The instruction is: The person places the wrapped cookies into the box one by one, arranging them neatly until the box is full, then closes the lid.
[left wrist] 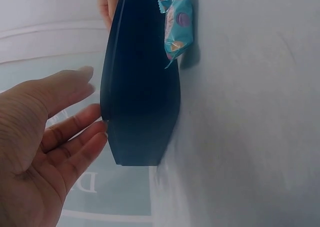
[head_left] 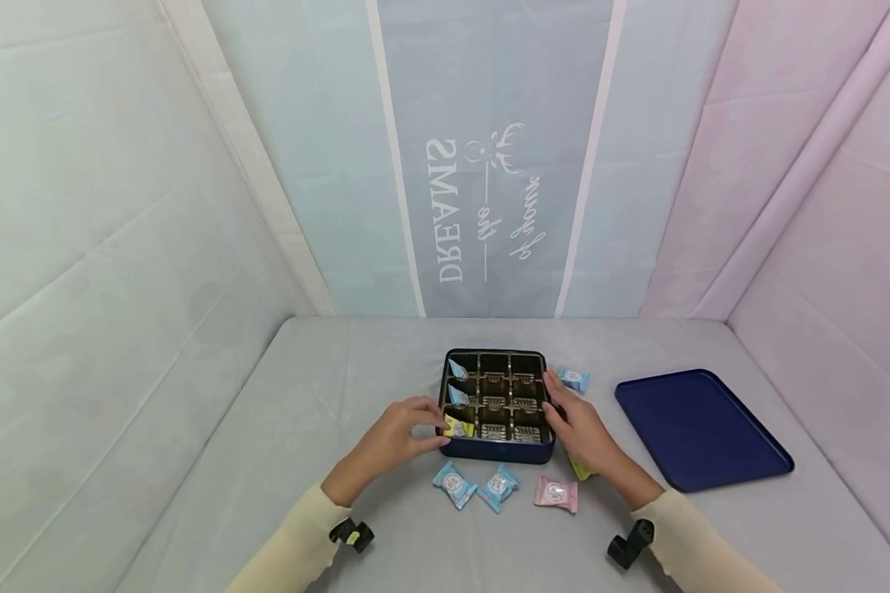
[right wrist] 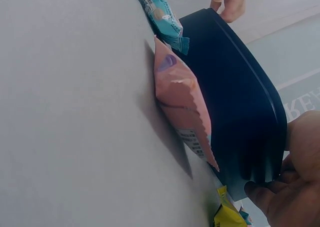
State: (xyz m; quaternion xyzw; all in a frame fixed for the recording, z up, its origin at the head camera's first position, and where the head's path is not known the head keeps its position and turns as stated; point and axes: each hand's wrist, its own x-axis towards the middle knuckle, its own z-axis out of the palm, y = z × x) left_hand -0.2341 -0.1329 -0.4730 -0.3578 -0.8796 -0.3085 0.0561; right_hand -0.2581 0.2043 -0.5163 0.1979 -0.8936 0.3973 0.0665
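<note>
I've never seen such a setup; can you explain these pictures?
No robot: a person does this bare-handed. The wide picture is from a head-worn camera, the close-ups from a wrist camera on each arm. On the grey surface stands a blue box with nine compartments. The right hand grips its right side; the left hand is at a yellow packet in the near left compartment; whether it pinches it is unclear. Two blue packets sit behind that. Loose blue, pink and yellow packets lie around the box; a flat blue tray lies farther right.

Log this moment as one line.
left hand: at yellow candy in box, near-left corner | right hand: holding box's right side | blue candies: two inside | navy lid: off, right
</note>
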